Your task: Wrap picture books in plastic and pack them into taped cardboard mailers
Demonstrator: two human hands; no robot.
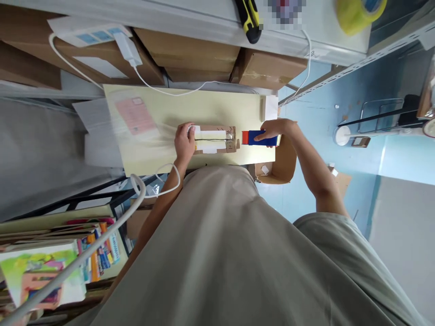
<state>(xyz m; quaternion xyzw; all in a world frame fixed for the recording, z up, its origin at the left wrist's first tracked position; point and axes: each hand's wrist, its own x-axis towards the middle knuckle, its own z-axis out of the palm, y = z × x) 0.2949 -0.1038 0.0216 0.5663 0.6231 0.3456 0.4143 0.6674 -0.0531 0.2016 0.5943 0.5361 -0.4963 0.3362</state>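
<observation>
A small brown cardboard box [231,146] with white patches, clear tape and handwriting at its right end lies on the pale yellow tabletop [176,106]. My left hand [185,142] grips its left end, the thumb on top and the fingers bent over the edge. To the right of that box, my right hand [276,128] is closed around a narrow blue box [252,137] with a red end. The red end points at the cardboard box, with a small gap between them. Some of the right fingers are hidden beneath the blue box.
Beyond the table, a shelf holds large cartons [193,50], a power strip [88,34], a utility knife [249,20] and yellow tape [358,16]. An open carton [283,160] stands by the table's right edge. White cable [139,185] crosses my left arm. Books [98,249] fill the lower left.
</observation>
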